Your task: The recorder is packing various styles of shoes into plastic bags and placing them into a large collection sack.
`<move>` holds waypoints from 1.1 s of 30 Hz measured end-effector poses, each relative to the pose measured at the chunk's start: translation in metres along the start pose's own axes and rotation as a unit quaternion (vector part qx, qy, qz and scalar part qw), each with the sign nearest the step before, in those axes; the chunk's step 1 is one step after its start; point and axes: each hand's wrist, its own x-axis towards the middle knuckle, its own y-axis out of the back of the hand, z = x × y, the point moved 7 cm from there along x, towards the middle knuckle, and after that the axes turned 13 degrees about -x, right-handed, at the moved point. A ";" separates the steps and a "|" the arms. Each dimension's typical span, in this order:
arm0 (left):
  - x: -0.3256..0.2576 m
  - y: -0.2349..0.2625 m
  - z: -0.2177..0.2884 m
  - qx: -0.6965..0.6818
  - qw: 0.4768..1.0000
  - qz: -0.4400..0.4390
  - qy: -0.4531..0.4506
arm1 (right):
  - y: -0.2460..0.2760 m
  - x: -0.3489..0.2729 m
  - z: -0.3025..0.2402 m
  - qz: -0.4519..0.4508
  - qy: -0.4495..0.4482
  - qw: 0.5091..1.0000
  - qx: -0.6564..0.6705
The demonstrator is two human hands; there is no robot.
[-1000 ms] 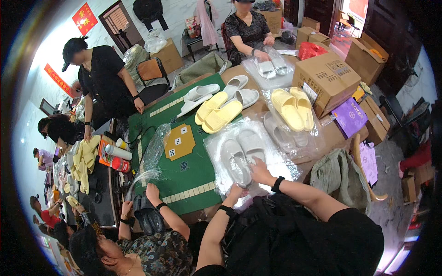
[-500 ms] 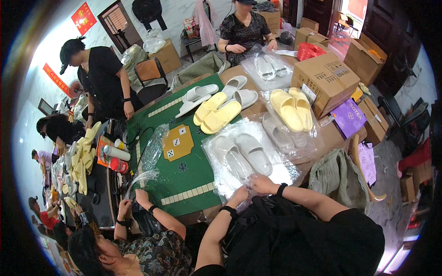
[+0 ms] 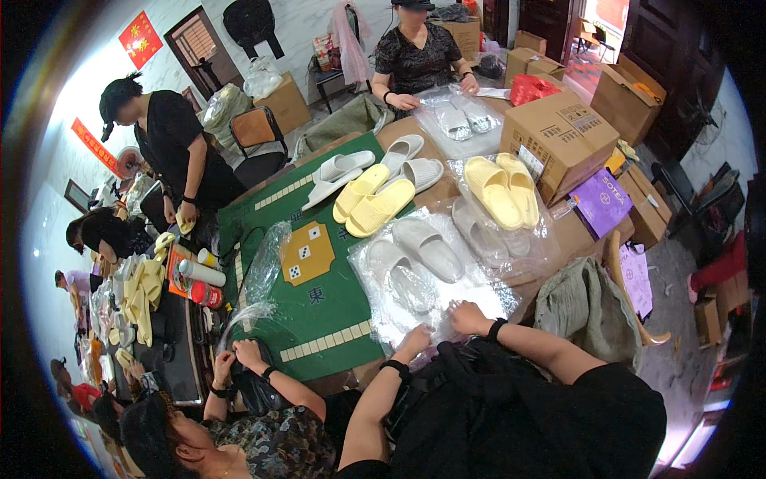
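In the head view, both hands are resting on the near edge of a clear plastic bag (image 3: 435, 299) spread on the desk (image 3: 327, 319). The left hand (image 3: 416, 342) is pinching the film in a narrow grip; the right hand (image 3: 469, 318) is pressing it down, fingers loosely spread. A pair of grey slippers (image 3: 415, 259) is lying just beyond the hands, toward the far side, apart from them. Handling this well probably means pulling evenly with both hands, so the thin film is not bunching or tearing.

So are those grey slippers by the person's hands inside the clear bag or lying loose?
Inside: the grey slippers show through the clear bag, while the left hand and right hand rest at its near edge.
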 end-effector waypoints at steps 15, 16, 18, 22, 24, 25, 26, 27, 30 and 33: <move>-0.072 -0.030 0.179 -0.134 0.977 -0.163 0.030 | 0.178 -0.030 -0.039 0.239 0.097 0.961 -0.094; -0.079 -0.041 0.195 -0.126 0.977 -0.168 0.040 | 0.166 -0.022 -0.031 0.193 0.099 0.976 -0.013; -0.073 -0.046 0.196 -0.109 0.982 -0.151 0.019 | 0.151 -0.013 -0.024 0.113 0.106 0.984 0.085; -0.080 -0.050 0.227 -0.125 0.984 -0.120 -0.033 | 0.163 0.000 -0.007 0.148 0.123 0.980 0.045; -0.080 -0.049 0.236 -0.187 0.975 -0.094 -0.080 | 0.185 0.012 0.007 0.207 0.116 0.970 0.044; -0.077 -0.055 0.236 -0.185 0.975 -0.094 -0.080 | 0.204 0.017 0.016 0.265 0.110 0.957 0.042; -0.075 -0.050 0.246 -0.198 0.967 -0.016 -0.158 | 0.222 0.022 0.030 0.322 0.074 0.942 0.054; -0.074 -0.042 0.254 -0.207 0.948 0.062 -0.234 | 0.244 0.024 0.044 0.376 0.036 0.924 0.066; -0.047 -0.036 0.226 -0.188 0.961 0.086 -0.183 | 0.317 0.023 0.071 0.407 -0.022 0.898 0.167; -0.017 -0.050 0.207 -0.145 0.983 0.070 -0.092 | 0.373 -0.005 0.081 0.561 0.013 0.823 0.090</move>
